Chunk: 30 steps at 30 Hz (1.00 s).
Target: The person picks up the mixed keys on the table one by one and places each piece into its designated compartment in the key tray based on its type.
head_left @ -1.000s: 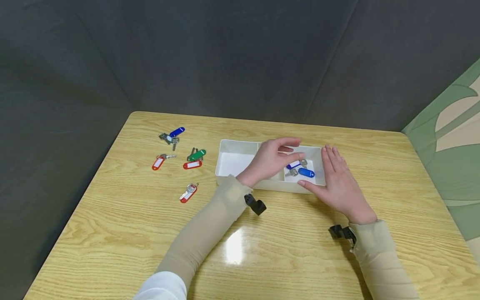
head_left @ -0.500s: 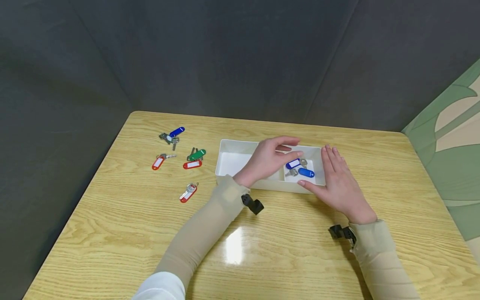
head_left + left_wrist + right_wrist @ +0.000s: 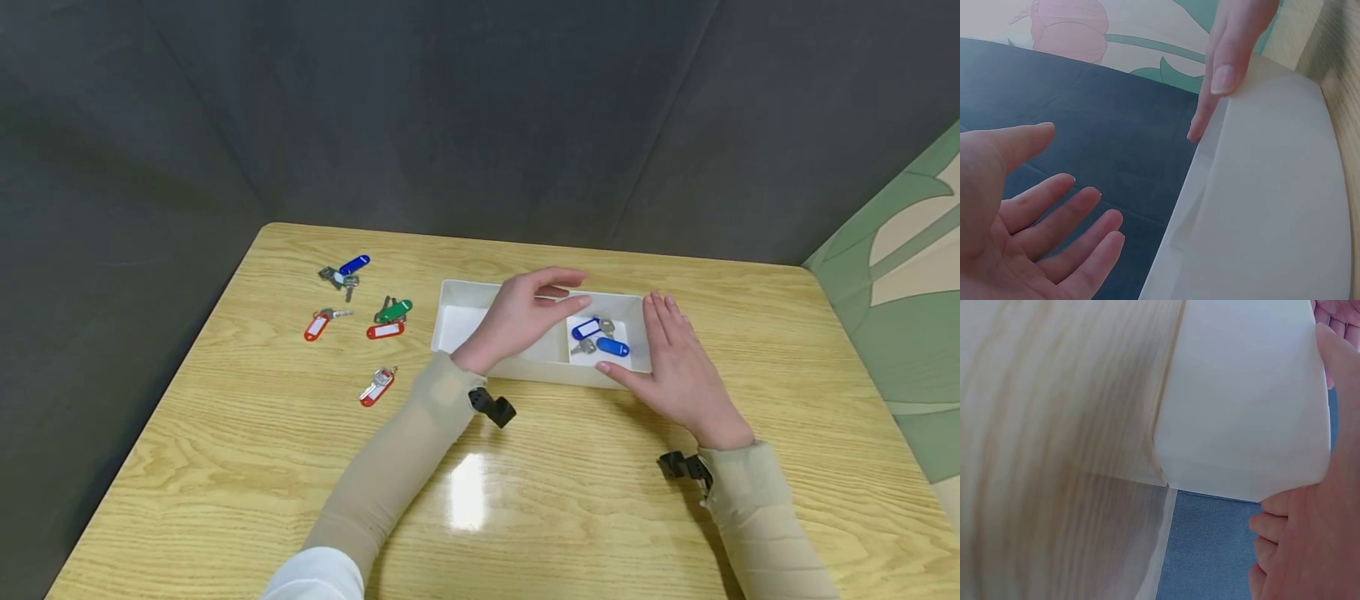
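Apparently to steady it, the straight-fingered right hand [image 3: 678,375] braces the white plastic divided box [image 3: 540,372], whose right compartment [image 3: 617,304] holds metal keys with oval blue tags [image 3: 612,347], while the loosely spread left hand [image 3: 519,317] hovers above, holding nothing.

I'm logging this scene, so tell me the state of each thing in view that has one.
White box: upright, lidless
Left hand: holding nothing, above the box
Right hand: resting against the box's right end
Two blue tags: lying with keys in the box's right compartment
Nearest red tag: partly covered by a key
Other tags and keys: lying on the table
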Tool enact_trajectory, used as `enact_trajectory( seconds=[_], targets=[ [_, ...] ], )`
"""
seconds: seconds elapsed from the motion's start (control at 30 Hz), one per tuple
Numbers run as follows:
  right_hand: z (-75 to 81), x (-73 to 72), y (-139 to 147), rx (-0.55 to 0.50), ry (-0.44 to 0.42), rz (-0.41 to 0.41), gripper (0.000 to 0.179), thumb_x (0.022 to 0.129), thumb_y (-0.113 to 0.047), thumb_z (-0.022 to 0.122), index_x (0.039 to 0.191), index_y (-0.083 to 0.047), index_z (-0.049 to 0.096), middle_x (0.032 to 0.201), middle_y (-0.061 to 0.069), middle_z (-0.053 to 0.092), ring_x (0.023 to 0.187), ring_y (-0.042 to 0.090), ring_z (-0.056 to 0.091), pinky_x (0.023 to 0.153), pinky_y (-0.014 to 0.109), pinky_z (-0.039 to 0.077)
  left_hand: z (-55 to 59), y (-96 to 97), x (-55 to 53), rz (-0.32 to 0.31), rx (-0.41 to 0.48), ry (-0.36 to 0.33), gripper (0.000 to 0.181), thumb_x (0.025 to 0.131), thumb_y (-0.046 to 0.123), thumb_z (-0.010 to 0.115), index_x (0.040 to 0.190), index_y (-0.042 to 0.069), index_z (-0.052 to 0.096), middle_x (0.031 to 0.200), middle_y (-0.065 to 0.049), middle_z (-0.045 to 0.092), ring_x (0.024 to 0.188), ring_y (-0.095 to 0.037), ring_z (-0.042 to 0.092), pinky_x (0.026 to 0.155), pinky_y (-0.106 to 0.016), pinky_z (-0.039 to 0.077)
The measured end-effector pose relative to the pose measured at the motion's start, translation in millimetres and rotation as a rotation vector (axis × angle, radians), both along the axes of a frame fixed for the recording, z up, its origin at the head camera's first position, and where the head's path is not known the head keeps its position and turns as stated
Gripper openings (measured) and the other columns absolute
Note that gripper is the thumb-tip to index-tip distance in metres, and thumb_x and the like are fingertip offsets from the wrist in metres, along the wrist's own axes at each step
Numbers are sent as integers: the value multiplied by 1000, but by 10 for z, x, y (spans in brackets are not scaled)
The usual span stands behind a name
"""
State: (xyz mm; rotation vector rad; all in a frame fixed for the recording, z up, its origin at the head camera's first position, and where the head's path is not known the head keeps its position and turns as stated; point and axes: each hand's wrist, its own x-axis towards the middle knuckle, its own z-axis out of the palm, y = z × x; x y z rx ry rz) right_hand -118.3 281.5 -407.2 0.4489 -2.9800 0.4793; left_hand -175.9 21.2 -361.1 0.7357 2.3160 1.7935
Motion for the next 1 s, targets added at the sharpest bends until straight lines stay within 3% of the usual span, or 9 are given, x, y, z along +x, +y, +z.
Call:
enact_trajectory(
  seconds=[0.27, 1.0],
  targets=[
    [-6, 6, -12, -1, -6, -6, 112, 91, -65, 63, 161, 3, 9, 167, 21, 7, 154, 35, 1, 122, 49, 3, -33, -170, -9, 37, 6, -16, 42, 98, 31, 72, 136, 15, 65, 129, 7, 66, 111, -7, 62, 93, -21, 50],
    [-15, 3, 0, 5, 4, -4, 113, 90, -65, 64, 161, 3, 9, 167, 22, 8, 154, 34, 1, 122, 46, 2, 21, -553, -83, 117, 106, -21, 41, 98, 23, 72, 136, 11, 65, 129, -6, 67, 113, -15, 65, 96, -26, 51]
  ],
)
